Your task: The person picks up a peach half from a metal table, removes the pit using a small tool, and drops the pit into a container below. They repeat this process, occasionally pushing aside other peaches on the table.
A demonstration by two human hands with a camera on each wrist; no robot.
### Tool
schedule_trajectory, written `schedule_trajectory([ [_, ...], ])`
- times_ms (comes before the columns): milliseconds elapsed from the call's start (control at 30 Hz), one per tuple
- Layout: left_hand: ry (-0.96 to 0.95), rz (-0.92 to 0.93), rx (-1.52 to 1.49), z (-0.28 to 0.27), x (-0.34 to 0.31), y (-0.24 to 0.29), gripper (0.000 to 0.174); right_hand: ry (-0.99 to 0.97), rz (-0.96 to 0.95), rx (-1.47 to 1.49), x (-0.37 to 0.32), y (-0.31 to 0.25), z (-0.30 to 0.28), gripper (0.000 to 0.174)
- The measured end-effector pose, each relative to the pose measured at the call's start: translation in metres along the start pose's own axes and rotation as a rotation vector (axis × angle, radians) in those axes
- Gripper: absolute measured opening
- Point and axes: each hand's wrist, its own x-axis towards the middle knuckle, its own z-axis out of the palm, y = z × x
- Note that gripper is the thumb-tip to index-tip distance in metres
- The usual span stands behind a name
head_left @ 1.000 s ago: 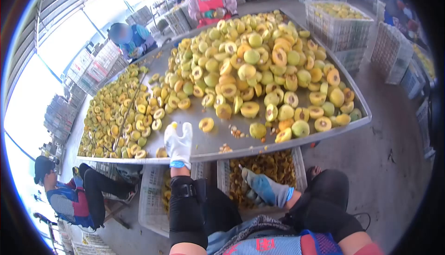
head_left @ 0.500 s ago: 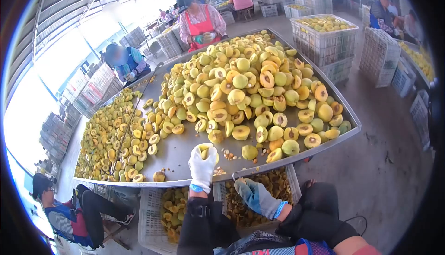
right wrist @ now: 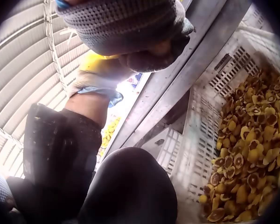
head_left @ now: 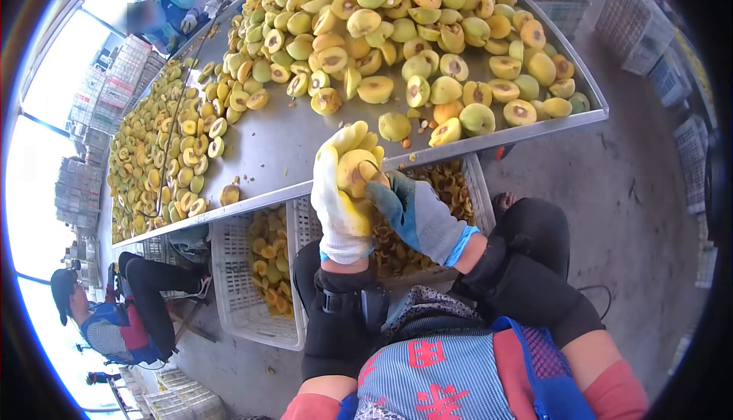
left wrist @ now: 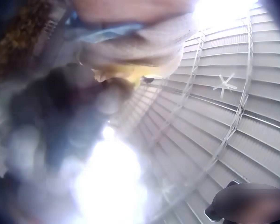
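Note:
My left hand (head_left: 336, 202), in a white glove stained yellow, cups a yellow peach half (head_left: 353, 169) above the tray's front edge. Close against the fruit is my right hand (head_left: 421, 214), in a grey glove with blue-coated fingers. Its fingers are curled, with the fingertips at the cut middle of the peach. The small metal loop tool it holds is hidden behind the fingers and fruit. In the right wrist view the right glove (right wrist: 126, 28) overlaps the left hand (right wrist: 91, 77). The left wrist view is largely blurred.
A metal tray table (head_left: 275, 145) bears a heap of peach halves (head_left: 374, 38). Below its edge stand a crate of peach pieces (head_left: 221, 267) and another crate with darker scraps (right wrist: 196, 154). One person (head_left: 114, 321) sits at the left; another (head_left: 164, 23) works across the tray.
My left hand reached over the tray, took a peach half and brought it back toward me. The right hand rose from above the crate to meet it. The head view tilted down.

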Motion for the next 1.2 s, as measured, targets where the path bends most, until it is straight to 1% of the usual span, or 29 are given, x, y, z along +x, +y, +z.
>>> schedule_trajectory([
  [33, 0.029, -0.132, -0.248, 0.002, -0.001, 0.001, 0.046, -0.001, -0.004, 0.003, -0.001, 0.001, 0.001, 0.051],
  [67, 0.032, -0.164, -0.313, 0.002, -0.002, 0.000, 0.044, -0.016, 0.027, -0.008, -0.001, 0.001, 0.001, 0.052],
  [133, 0.069, -0.205, -0.301, 0.006, -0.004, 0.003, 0.041, -0.044, 0.085, -0.034, 0.000, 0.002, 0.000, 0.052],
  [233, 0.102, -0.234, -0.210, 0.003, -0.004, 0.000, 0.039, -0.088, 0.108, 0.061, -0.002, 0.012, 0.007, 0.052],
  [333, 0.139, -0.279, -0.139, 0.001, -0.004, 0.000, 0.037, -0.164, 0.160, 0.140, -0.006, 0.007, 0.007, 0.041],
  [367, 0.153, -0.297, -0.124, 0.001, -0.003, 0.000, 0.037, -0.178, 0.184, 0.141, -0.006, 0.008, 0.007, 0.040],
  [433, 0.122, -0.250, -0.048, -0.003, -0.004, -0.005, 0.037, -0.205, 0.228, 0.147, -0.007, 0.012, 0.010, 0.038],
  [467, 0.107, -0.225, -0.009, -0.004, -0.003, -0.006, 0.038, -0.188, 0.181, 0.178, -0.007, 0.016, 0.013, 0.044],
  [533, 0.009, -0.260, 0.025, -0.003, -0.001, 0.004, 0.038, -0.153, 0.085, 0.242, -0.008, 0.015, 0.018, 0.057],
  [567, -0.040, -0.278, 0.040, -0.003, 0.000, 0.007, 0.039, -0.284, 0.315, 0.324, -0.009, 0.012, 0.010, 0.057],
  [600, -0.125, -0.282, -0.077, -0.009, 0.002, 0.003, 0.040, -0.415, 0.547, 0.403, -0.007, -0.017, -0.008, 0.057],
  [633, -0.209, -0.284, -0.195, -0.017, 0.005, -0.005, 0.040, -0.547, 0.778, 0.480, -0.005, -0.032, -0.018, 0.058],
  [667, -0.294, -0.285, -0.313, -0.021, 0.006, -0.010, 0.041, -0.627, 0.801, 0.595, -0.007, -0.027, -0.017, 0.062],
  [767, -0.220, -0.232, -0.383, -0.009, 0.005, -0.008, 0.039, -0.799, 0.789, 1.018, -0.007, -0.007, -0.017, 0.059],
  [800, -0.109, -0.302, -0.477, -0.002, 0.002, 0.000, 0.036, -0.799, 0.805, 1.039, -0.007, -0.008, -0.018, 0.059],
  [867, 0.045, -0.267, -0.356, 0.003, -0.002, 0.009, 0.034, -0.800, 0.836, 1.090, -0.007, -0.011, -0.018, 0.058],
  [900, 0.122, -0.248, -0.294, 0.004, -0.004, 0.012, 0.033, -0.808, 0.804, 0.957, -0.009, -0.018, -0.020, 0.057],
  [933, 0.125, -0.306, -0.379, -0.002, -0.006, 0.017, 0.032, -0.814, 0.773, 0.828, -0.014, -0.030, -0.024, 0.056],
  [967, 0.044, -0.299, -0.493, -0.028, -0.001, 0.010, 0.031, -0.819, 0.742, 0.702, -0.017, -0.035, -0.026, 0.055],
  [1000, 0.014, -0.301, -0.652, -0.063, 0.010, 0.000, 0.028, -0.912, 0.766, 0.576, -0.013, -0.023, -0.025, 0.056],
  [1033, 0.129, -0.252, -0.730, -0.080, 0.015, 0.005, 0.023, -0.789, 0.613, 0.377, -0.020, 0.000, -0.014, 0.056],
  [1067, 0.128, -0.185, -0.704, -0.095, 0.017, 0.015, 0.020, -0.663, 0.455, 0.172, -0.028, 0.026, 0.000, 0.055],
  [1100, 0.135, -0.092, -0.610, -0.113, 0.016, 0.026, 0.021, -0.531, 0.297, -0.029, -0.032, 0.038, 0.006, 0.055],
  [1133, 0.322, -0.017, -0.272, -0.118, 0.010, 0.037, 0.024, -0.454, 0.262, -0.245, -0.032, 0.017, -0.008, 0.048],
  [1167, 0.495, 0.059, 0.068, -0.122, 0.007, 0.047, 0.029, -0.373, 0.242, -0.254, -0.032, 0.014, -0.012, 0.046],
  [1200, 0.560, 0.051, 0.585, -0.144, 0.011, 0.053, 0.029, -0.287, 0.221, -0.264, -0.031, 0.011, -0.017, 0.044],
])
